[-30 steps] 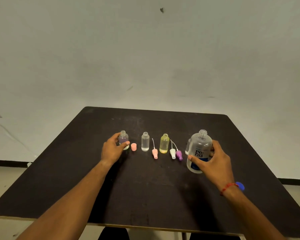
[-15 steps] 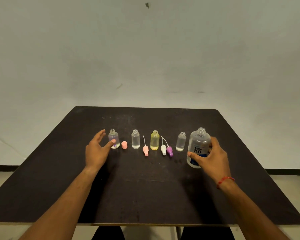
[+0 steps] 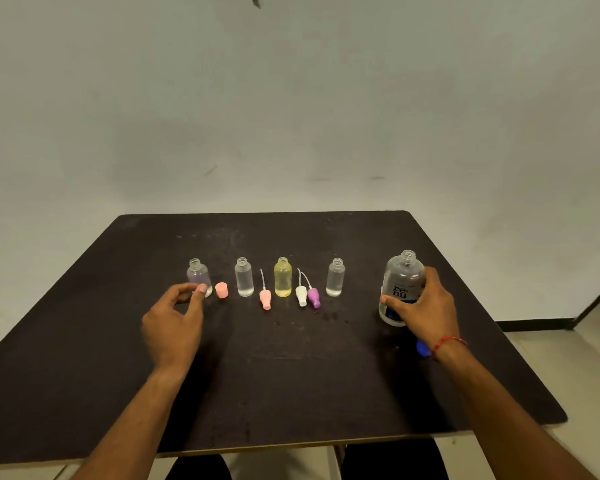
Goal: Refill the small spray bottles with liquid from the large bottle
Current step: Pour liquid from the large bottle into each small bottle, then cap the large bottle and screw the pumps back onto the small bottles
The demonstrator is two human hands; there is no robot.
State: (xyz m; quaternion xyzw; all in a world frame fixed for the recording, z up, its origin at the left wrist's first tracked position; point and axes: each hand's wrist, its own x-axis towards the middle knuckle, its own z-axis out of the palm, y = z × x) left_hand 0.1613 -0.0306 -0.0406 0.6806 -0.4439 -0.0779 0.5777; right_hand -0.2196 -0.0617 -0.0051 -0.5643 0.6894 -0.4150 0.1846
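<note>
Both hands have moved since a moment ago. The left hand (image 3: 174,320) has pulled back from the purple-tinted small bottle (image 3: 199,277). Its fingers (image 3: 184,293) were spread wide before, and now they curl loosely and hold nothing. The thumb tip sits right in front of that bottle's foot, and I cannot tell if it touches. The large bottle (image 3: 402,285) has slid toward 3 o'clock, so it now stands well apart from the row.

The row runs across the dark worktop (image 3: 291,382) from 9 o'clock to 3 o'clock. After the purple-tinted bottle comes a pink cap (image 3: 221,290), just beside it. Next is the first clear small bottle (image 3: 244,277). A pink spray top (image 3: 265,298) lies on its side, with its thin tube pointing to 12 o'clock. Then comes the yellow small bottle (image 3: 283,277). A white spray top (image 3: 301,295) and a purple spray top (image 3: 314,297) lie close together. The second clear small bottle (image 3: 335,277) ends the row. All four small bottles stand up with open tops.

The large bottle stands up with its top open too and says "re-nu". The right hand (image 3: 426,306) grips it, with fingers (image 3: 392,301) wrapped round its side. A blue cap (image 3: 422,348) peeks out at 6 o'clock of that bottle, behind the wrist with the red thread (image 3: 449,341).
</note>
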